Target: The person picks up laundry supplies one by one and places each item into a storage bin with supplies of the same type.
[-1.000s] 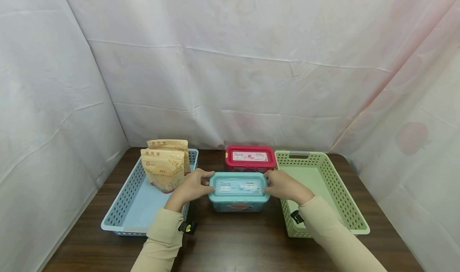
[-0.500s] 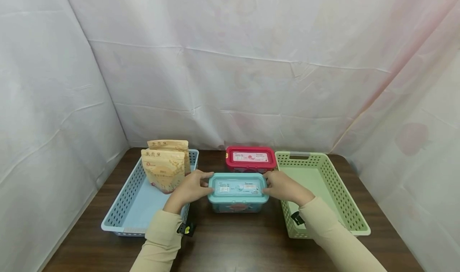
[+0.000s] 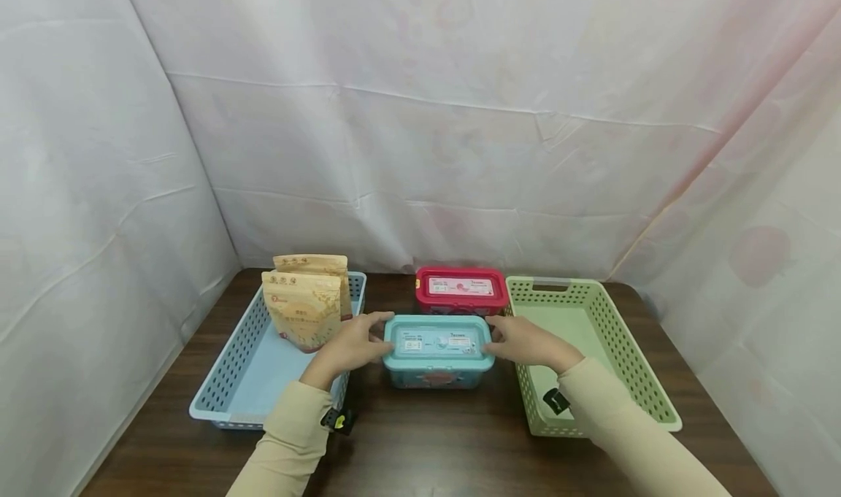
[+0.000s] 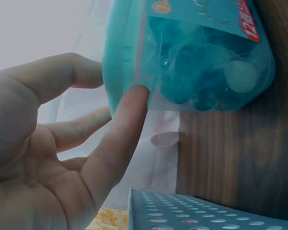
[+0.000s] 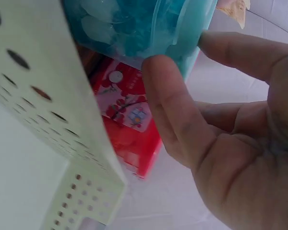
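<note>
left hand + right hand | grip teal box | table

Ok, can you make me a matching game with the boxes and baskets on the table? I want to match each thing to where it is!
Things:
1. teal box
2. red box
3. blue basket
4. green basket

Places:
A. at the right side of the table, with nothing showing inside
B. between the left hand and the right hand, gripped at both ends
C. at the left side, with two tan pouches standing in it
D. behind the teal box, nearer the back wall

Pairs: 1-B, 2-D, 3-C, 4-A
</note>
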### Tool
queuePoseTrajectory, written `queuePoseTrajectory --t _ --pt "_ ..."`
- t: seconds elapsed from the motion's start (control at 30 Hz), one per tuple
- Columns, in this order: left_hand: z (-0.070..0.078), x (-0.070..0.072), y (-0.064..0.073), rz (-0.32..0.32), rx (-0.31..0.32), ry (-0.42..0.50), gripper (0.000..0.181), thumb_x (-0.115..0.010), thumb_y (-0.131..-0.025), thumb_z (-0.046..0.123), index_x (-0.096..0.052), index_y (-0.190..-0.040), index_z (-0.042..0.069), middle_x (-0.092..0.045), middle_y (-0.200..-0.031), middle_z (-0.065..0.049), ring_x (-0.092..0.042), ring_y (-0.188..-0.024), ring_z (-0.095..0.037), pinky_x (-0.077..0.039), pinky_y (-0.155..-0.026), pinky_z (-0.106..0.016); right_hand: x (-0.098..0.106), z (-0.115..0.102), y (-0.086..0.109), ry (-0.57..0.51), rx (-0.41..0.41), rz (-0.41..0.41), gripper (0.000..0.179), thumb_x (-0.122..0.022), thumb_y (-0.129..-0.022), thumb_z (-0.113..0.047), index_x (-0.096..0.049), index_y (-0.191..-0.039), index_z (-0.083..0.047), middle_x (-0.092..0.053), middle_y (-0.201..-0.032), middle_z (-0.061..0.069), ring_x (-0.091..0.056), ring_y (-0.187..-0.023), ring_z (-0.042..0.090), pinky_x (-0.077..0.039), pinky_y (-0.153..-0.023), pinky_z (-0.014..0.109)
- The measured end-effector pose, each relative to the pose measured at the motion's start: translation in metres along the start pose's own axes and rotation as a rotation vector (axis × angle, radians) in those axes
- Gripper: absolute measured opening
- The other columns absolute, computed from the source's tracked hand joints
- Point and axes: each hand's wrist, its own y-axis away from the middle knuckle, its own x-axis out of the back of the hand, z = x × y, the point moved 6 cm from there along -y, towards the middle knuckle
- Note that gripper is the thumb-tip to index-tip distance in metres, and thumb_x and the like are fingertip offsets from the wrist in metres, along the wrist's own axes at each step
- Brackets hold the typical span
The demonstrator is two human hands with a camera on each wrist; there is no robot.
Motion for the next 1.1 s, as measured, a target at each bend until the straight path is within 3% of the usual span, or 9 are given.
queuePoseTrajectory --t 0.13,0.33,0.53,0.7,1.1 --pt "-0.004 -0.002 0.002 0.004 0.048 0.005 0.057 -0.069 -0.094 0.008 -0.045 -0.144 -0.007 -0.064 -0.11 -0.017 -0.07 -0.082 -0.024 -0.06 -0.069 -0.042 -0.003 0.007 0.001 -0.197 -0.03 -0.061 0.068 -0.069 -0.096 -0.016 -0.035 -0.147 0.014 -0.066 -0.097 0.012 -0.068 -0.08 0.024 -0.059 -0.073 0.039" --pt "-0.011 -0.005 0.005 0.003 0.113 0.016 0.055 -0.066 -0.096 0.016 -0.047 -0.142 -0.007 -0.063 -0.109 -0.016 -0.071 -0.08 -0.031 -0.06 -0.073 -0.045 -0.007 0.013 0.004 -0.441 -0.051 -0.117 0.068 -0.064 -0.098 -0.012 -0.029 -0.148 0.016 -0.06 -0.103 0.017 -0.068 -0.091 0.029 -0.058 -0.085 0.045" --pt "-0.015 -0.009 0.005 -0.013 0.113 0.09 0.055 -0.062 -0.098 0.016 -0.044 -0.142 -0.012 -0.064 -0.112 -0.018 -0.07 -0.082 -0.024 -0.06 -0.076 -0.047 -0.008 0.014 0.003 -0.542 -0.051 -0.135 0.065 -0.059 -0.099 -0.011 -0.027 -0.146 0.021 -0.062 -0.112 0.02 -0.067 -0.097 0.027 -0.057 -0.087 0.043" --pt "-0.02 -0.011 0.004 -0.032 0.138 0.157 0.058 -0.058 -0.1 0.016 -0.037 -0.143 -0.017 -0.062 -0.12 -0.024 -0.071 -0.086 -0.027 -0.059 -0.08 -0.046 -0.011 0.015 0.003 -0.58 -0.089 -0.14 0.061 -0.056 -0.099 -0.01 -0.029 -0.143 0.022 -0.061 -0.118 0.022 -0.066 -0.101 0.029 -0.057 -0.087 0.042" --pt "-0.021 -0.014 0.006 -0.048 0.142 0.271 0.053 -0.051 -0.099 0.011 -0.038 -0.142 -0.018 -0.06 -0.121 -0.025 -0.067 -0.097 -0.028 -0.059 -0.082 -0.041 -0.017 0.02 0.002 -0.713 -0.086 -0.182 0.054 -0.052 -0.099 -0.01 -0.03 -0.139 0.02 -0.054 -0.119 0.024 -0.064 -0.098 0.027 -0.056 -0.089 0.044"
